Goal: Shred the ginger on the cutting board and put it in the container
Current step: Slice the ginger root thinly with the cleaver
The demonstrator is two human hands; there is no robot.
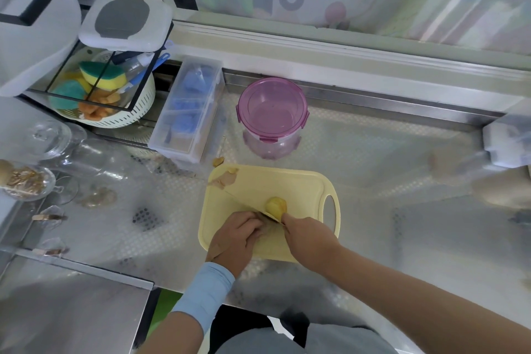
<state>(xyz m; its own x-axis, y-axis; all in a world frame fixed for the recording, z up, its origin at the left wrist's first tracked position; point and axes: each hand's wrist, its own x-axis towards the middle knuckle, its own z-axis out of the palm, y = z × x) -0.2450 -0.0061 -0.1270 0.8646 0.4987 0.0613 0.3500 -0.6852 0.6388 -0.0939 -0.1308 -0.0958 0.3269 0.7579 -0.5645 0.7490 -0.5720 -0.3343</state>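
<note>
Ginger (275, 205) is located on the board (287, 181) as a yellow piece just beyond the knife (244, 201) blade. Scraps (222, 179) are seen at the board's far left corner. The knife is grasped by the right hand (307, 236). The left hand (235, 237) is curled on the board beside the blade; whether anything is gripped cannot be told. The pink-lidded container (271, 115) is set on the desk (373, 167) beyond the board.
</note>
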